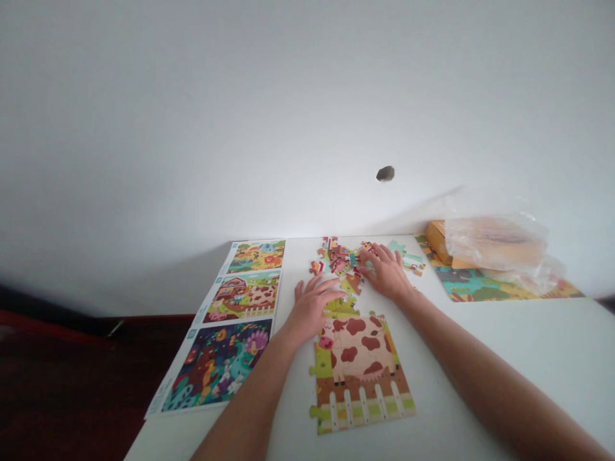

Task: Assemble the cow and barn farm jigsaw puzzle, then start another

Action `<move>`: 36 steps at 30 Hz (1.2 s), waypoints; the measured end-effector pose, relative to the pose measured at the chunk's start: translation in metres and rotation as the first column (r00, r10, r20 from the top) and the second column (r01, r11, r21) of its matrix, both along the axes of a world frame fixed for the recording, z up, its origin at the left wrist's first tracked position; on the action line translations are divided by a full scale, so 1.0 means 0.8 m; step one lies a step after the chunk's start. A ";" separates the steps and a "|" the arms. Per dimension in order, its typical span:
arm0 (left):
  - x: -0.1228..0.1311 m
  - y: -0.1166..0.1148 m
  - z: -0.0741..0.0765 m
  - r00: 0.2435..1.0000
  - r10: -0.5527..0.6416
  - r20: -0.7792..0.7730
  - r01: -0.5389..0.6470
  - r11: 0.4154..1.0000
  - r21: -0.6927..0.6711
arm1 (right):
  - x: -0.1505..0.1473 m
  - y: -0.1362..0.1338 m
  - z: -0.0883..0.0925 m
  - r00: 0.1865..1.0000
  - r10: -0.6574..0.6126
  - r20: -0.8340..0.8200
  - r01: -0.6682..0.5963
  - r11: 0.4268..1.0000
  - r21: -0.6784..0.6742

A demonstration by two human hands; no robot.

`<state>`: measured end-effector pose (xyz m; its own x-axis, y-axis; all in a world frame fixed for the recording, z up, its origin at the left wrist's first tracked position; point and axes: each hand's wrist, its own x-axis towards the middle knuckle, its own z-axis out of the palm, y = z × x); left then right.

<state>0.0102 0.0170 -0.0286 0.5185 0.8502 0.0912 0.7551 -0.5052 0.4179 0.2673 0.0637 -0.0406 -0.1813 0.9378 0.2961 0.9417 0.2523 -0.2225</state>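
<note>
A joined section of a jigsaw puzzle [358, 365], showing a spotted cow behind a white fence, lies flat on the white table. Beyond its upper edge, my left hand [313, 308] rests with fingers spread beside green puzzle pieces [341, 307]. My right hand [387, 274] reaches farther, its fingers apart over the loose pieces and its fingertips at a small teal piece [354, 257]. Red-and-brown puzzle pieces [339, 256] are clustered between and beyond both hands. Pale green pieces [414, 261] lie right of my right hand, which partly covers the pile.
At left lies a printed picture sheet [205, 325] with three scenes, the middle one showing the same cow. A clear plastic bag [500, 240] covers part of an orange box [436, 240] on a colourful puzzle [485, 291]. The wall behind has a hole [385, 173].
</note>
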 end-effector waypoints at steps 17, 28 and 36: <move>0.000 0.000 0.000 1.000 0.003 0.006 -0.003 1.000 0.001 | 0.022 0.010 -0.001 1.000 -0.022 -0.019 0.022 1.000 -0.023; 0.001 0.000 0.001 1.000 0.001 -0.001 -0.001 1.000 -0.007 | 0.028 0.011 0.000 0.999 -0.047 -0.011 0.047 0.999 -0.021; 0.001 0.000 0.001 1.000 0.009 -0.014 -0.009 1.000 -0.008 | -0.002 0.008 0.002 0.973 0.227 -0.031 -0.229 0.969 -0.098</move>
<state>0.0110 0.0167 -0.0277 0.5121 0.8554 0.0773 0.7654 -0.4953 0.4109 0.2656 0.0704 -0.0393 -0.3885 0.8976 0.2083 0.8574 0.4350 -0.2752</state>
